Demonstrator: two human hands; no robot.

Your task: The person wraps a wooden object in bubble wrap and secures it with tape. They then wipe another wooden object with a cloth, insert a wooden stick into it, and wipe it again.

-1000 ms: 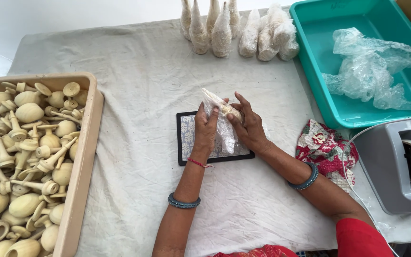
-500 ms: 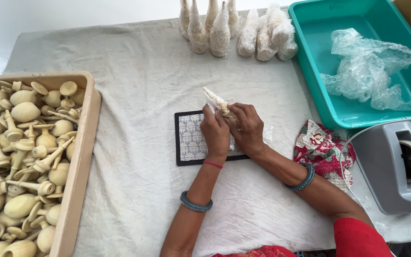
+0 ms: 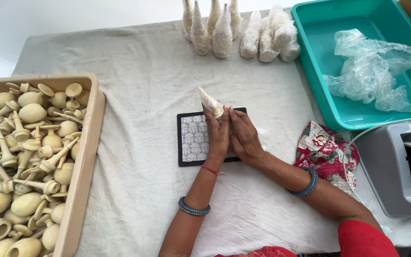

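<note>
Left hand [image 3: 217, 135] and right hand [image 3: 243, 138] clamped together on cone-shaped wrapped packet [image 3: 210, 102], above patterned blue-white tile [image 3: 193, 139].

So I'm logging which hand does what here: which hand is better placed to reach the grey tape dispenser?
Probably the right hand: the tape dispenser sits at the table's right edge, on that arm's side. The left hand grips the wrapped piece over the patterned mat and would have to cross over.

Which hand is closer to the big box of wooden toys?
Left. The left hand is on the box's side; the right hand lies beyond it, farther away.
</note>
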